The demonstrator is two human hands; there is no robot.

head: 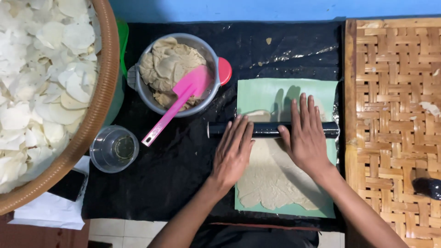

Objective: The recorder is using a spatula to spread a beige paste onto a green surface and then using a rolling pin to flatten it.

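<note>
One screen is seen: a dark, rectangular phone [69, 184], laid face up on white paper [46, 212] at the lower left, beneath the basket rim [94, 115].

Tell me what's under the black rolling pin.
Under the rolling pin lies flattened beige dough on a pale green sheet. Both hands, left and right, press flat on the pin, hiding the dough beneath them.
</note>
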